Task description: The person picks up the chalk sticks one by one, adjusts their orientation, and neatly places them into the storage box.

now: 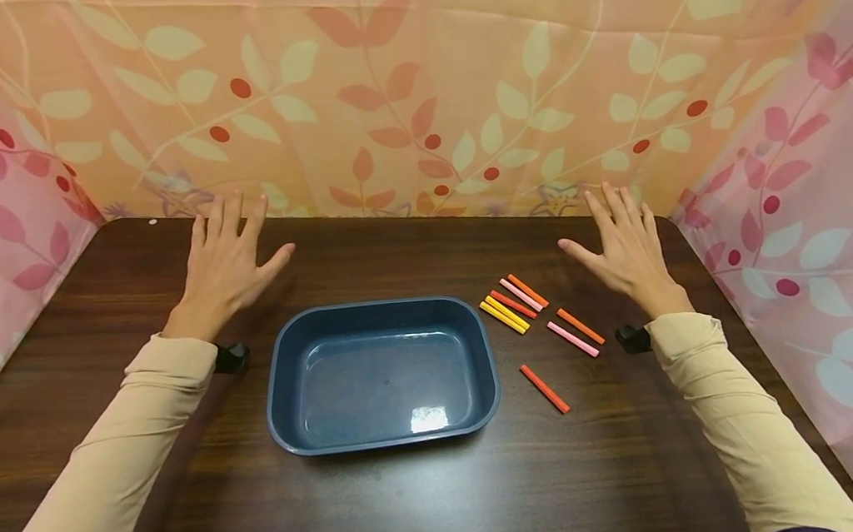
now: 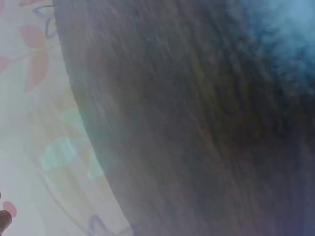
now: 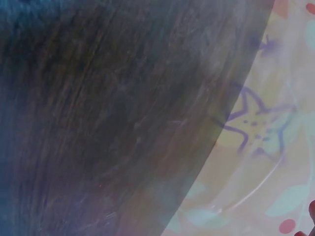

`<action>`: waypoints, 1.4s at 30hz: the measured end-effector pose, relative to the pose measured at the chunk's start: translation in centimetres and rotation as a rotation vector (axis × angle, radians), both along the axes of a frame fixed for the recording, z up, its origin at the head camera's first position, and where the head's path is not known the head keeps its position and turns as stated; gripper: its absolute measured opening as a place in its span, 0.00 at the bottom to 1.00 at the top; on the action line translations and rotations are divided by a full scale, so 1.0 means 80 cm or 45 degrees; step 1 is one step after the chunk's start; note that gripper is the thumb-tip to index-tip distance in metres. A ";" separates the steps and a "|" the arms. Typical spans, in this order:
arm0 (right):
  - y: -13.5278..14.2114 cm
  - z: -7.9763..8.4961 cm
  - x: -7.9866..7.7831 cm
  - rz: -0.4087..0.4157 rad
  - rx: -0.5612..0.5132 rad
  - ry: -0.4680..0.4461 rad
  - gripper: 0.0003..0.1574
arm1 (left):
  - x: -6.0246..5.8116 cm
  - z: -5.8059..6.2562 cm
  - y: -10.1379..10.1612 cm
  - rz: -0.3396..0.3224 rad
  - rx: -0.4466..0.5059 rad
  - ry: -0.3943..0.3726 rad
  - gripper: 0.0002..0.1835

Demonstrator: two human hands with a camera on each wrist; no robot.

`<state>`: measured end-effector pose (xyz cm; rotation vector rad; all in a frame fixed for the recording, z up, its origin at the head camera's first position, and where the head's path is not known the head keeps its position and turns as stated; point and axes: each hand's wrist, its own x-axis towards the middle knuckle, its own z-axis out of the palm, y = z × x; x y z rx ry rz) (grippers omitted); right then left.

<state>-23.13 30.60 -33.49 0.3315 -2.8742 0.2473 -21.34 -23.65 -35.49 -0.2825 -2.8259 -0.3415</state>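
My left hand (image 1: 223, 261) is held with straight, spread fingers near the table's far left edge, beyond a dark blue plastic basin (image 1: 388, 444). On the far right, my right hand (image 1: 628, 250) is spread in the same way and holds nothing. Between the basin and that hand lie several thin coloured sticks: two yellow sticks (image 1: 504, 315), a red stick (image 1: 513, 304), orange ones (image 1: 580, 326), pink ones (image 1: 573, 339) and a separate red-orange stick (image 1: 545, 389) nearer me. Neither hand touches the sticks or basin. Only fingertips show at the edges of the wrist views.
The dark brown wooden table (image 1: 416, 509) has rounded far corners. Floral cloth (image 1: 398, 93) hangs behind it and along both sides. A small white spot (image 1: 153, 221) shows at the far left edge. Black wrist cameras (image 1: 232, 358) sit at both cuffs.
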 end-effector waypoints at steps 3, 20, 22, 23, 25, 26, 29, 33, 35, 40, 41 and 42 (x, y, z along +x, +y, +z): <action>-0.001 0.001 0.005 0.004 -0.015 0.004 0.57 | 0.005 0.003 0.001 -0.009 0.006 0.003 0.43; -0.004 0.003 0.043 0.008 -0.115 0.018 0.56 | 0.038 0.012 0.014 -0.028 0.053 -0.006 0.41; -0.005 0.004 0.048 0.013 -0.129 0.013 0.56 | 0.043 0.011 0.016 -0.035 0.067 0.008 0.41; -0.005 0.004 0.051 0.013 -0.137 0.007 0.56 | 0.046 0.011 0.017 -0.038 0.075 0.013 0.41; -0.006 0.004 0.055 0.020 -0.155 0.004 0.56 | 0.051 0.011 0.020 -0.047 0.096 0.028 0.40; -0.007 0.004 0.057 0.023 -0.163 -0.001 0.56 | 0.054 0.011 0.021 -0.051 0.107 0.034 0.40; -0.009 0.003 0.062 0.031 -0.179 -0.012 0.56 | 0.061 0.010 0.024 -0.065 0.136 0.046 0.40; -0.011 0.004 0.069 0.038 -0.190 -0.018 0.55 | 0.069 0.010 0.029 -0.080 0.159 0.044 0.40; -0.012 0.005 0.073 0.041 -0.200 -0.027 0.55 | 0.073 0.010 0.030 -0.085 0.168 0.031 0.40; -0.019 0.007 0.082 0.058 -0.218 -0.066 0.54 | 0.084 0.010 0.032 -0.099 0.193 -0.010 0.40; -0.021 0.008 0.083 0.063 -0.218 -0.068 0.54 | 0.086 0.010 0.033 -0.104 0.201 -0.017 0.40; -0.022 0.008 0.085 0.067 -0.219 -0.067 0.54 | 0.088 0.010 0.033 -0.108 0.208 -0.023 0.40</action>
